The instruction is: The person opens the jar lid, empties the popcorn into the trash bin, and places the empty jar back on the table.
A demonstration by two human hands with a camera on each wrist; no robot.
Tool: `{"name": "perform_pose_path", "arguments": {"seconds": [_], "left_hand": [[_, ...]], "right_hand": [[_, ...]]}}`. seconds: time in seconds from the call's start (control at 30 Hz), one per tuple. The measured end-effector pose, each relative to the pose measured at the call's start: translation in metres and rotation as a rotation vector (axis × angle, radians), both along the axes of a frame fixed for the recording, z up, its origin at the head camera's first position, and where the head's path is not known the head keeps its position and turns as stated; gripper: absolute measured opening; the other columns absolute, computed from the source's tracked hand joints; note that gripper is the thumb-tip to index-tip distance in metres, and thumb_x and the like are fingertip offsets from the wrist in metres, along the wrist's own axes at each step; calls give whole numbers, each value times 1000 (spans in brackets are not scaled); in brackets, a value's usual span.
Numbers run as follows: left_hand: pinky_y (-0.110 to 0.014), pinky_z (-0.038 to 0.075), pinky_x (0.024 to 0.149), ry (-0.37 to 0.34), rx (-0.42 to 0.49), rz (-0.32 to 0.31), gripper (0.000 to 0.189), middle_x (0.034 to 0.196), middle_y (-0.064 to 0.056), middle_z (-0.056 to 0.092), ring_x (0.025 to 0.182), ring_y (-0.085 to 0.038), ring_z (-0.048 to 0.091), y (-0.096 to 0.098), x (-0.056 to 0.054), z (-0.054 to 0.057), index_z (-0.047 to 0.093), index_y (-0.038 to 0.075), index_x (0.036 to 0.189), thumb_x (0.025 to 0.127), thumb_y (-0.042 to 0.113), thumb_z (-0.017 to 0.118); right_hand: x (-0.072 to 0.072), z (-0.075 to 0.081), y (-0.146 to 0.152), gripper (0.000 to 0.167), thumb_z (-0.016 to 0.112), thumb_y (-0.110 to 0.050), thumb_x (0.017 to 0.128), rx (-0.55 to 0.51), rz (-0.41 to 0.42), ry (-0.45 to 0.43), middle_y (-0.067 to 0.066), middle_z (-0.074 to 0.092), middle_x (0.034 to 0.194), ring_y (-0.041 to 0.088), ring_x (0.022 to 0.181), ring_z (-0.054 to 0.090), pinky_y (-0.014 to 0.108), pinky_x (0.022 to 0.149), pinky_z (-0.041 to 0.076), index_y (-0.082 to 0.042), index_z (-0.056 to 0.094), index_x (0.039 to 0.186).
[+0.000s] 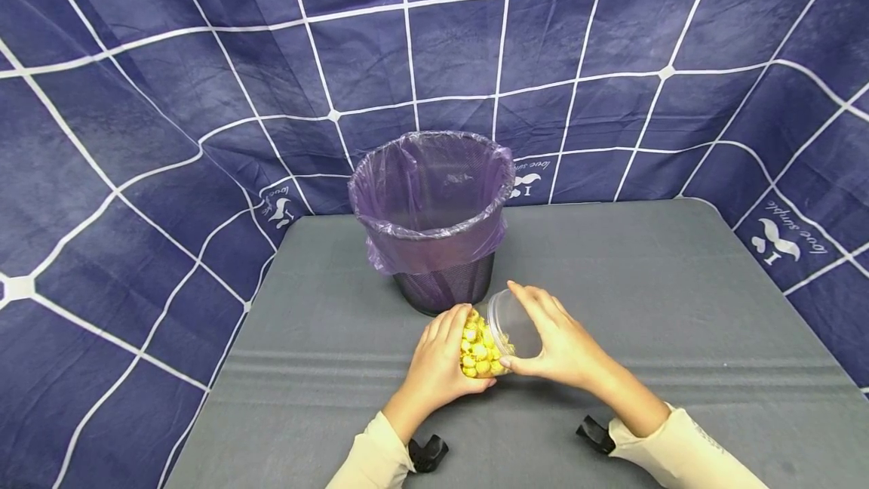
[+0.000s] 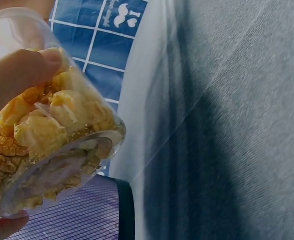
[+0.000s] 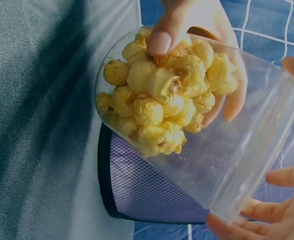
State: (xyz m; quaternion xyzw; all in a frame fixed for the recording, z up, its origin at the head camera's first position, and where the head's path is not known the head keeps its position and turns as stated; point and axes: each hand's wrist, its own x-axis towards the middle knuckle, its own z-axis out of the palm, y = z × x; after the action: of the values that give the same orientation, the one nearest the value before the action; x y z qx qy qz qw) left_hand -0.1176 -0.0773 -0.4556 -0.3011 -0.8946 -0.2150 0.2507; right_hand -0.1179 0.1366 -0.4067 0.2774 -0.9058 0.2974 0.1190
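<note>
One clear plastic cylindrical jar is lying tilted in the person's hands, just near of the bin, its base pointing left and its wider rim end pointing right. Yellow, glossy, rounded popcorn pieces are filling the base half and overlapping too much for an exact count, while the rim half is showing mostly clear wall.

Two bare hands are working on it. The left grip is clasping the popcorn-filled part from the left; the right grip is grasping the rim end, thumb on the near side and fingers on the far side. Two cream sleeves are covering the forearms, and two black wrist mounts are showing beside the wrists. One round black mesh bin, wearing one translucent purple plastic bag, is standing on the grey cloth-covered surface, before a dark-blue, white-gridded curtain.

The head view is revealing the bin's open top; the left wrist view is showing the jar's round base, where the popcorn is looking browner; the right wrist view is exposing the clear gap between popcorn and rim.
</note>
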Motion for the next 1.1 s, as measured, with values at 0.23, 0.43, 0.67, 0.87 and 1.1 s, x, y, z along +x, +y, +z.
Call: {"name": "perform_pose_path", "arguments": {"seconds": [0.23,0.43,0.67,0.87,1.1], "left_hand": [[-37,37,89,64,-37,-11,101,120,-10,48,108,-25,46,-4,-1,3,42,1,125,45,50,79],[-37,36,90,109,-67,-3,102,118,-11,49,105,-26,47,-4,-3,3,41,1,124,44,51,78],[-39,36,89,123,-115,6,102,117,-11,49,104,-27,46,-4,-2,4,42,1,124,43,50,79],[-40,36,87,141,-137,13,100,116,-11,49,103,-26,46,-4,-2,4,42,1,124,45,50,78],[-41,35,88,140,-144,6,99,115,-10,49,103,-26,46,-4,-3,4,42,2,124,45,49,78]], "right_hand": [[-2,-2,2,100,75,-51,59,-1,50,-13,10,41,123,26,110,42,47,82,43,-19,28,141],[-5,-6,5,100,76,-51,56,-37,94,14,11,41,122,26,110,42,46,83,43,-16,32,139],[-7,-12,8,100,78,-49,56,-64,115,0,13,41,124,28,112,42,49,83,42,-12,33,137],[-8,-17,9,101,79,-47,54,-89,135,9,13,41,124,29,111,42,49,83,42,-13,33,137],[-9,-19,10,102,81,-45,53,-94,145,16,11,40,125,28,111,43,49,83,42,-12,33,136]]}}
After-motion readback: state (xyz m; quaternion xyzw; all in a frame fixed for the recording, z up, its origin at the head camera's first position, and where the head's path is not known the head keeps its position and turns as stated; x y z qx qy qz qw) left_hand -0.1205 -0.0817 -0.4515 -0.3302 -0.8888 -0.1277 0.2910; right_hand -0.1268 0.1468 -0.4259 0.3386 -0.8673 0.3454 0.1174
